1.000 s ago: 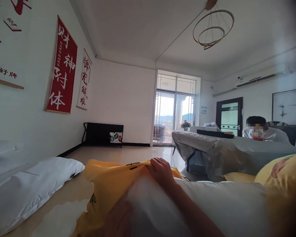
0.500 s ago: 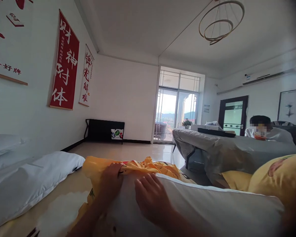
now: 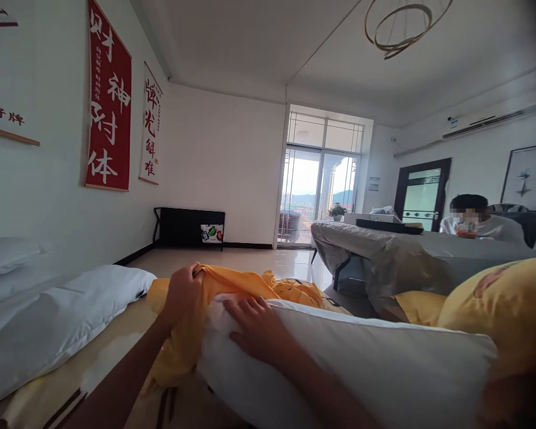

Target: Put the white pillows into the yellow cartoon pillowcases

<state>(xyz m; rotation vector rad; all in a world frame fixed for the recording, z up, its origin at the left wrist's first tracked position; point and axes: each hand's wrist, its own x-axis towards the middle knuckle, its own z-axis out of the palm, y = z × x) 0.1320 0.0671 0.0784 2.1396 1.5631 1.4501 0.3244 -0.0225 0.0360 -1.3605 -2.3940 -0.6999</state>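
My left hand [image 3: 182,292] is closed on the edge of a yellow pillowcase [image 3: 232,281], lifting its cloth into a taut fold. Beside it lies a white pillow [image 3: 375,339], stretching from the middle to the lower right. My right hand [image 3: 256,328] rests on the pillow's left end, its fingers spread over the white fabric. The cloth hangs down around that end of the pillow; how far it covers the underside is hidden.
More white pillows [image 3: 62,322] lie at the left. A stuffed yellow pillow [image 3: 509,316] is at the right. Beyond stands a table [image 3: 411,256] under a grey plastic cover, with a person [image 3: 495,223] seated behind it. A black folded frame [image 3: 178,227] leans near the far wall.
My left hand has moved left and up, pulling the pillowcase edge with it. My right hand has opened from a curled shape and lies flatter on the pillow. The view has tilted down slightly.
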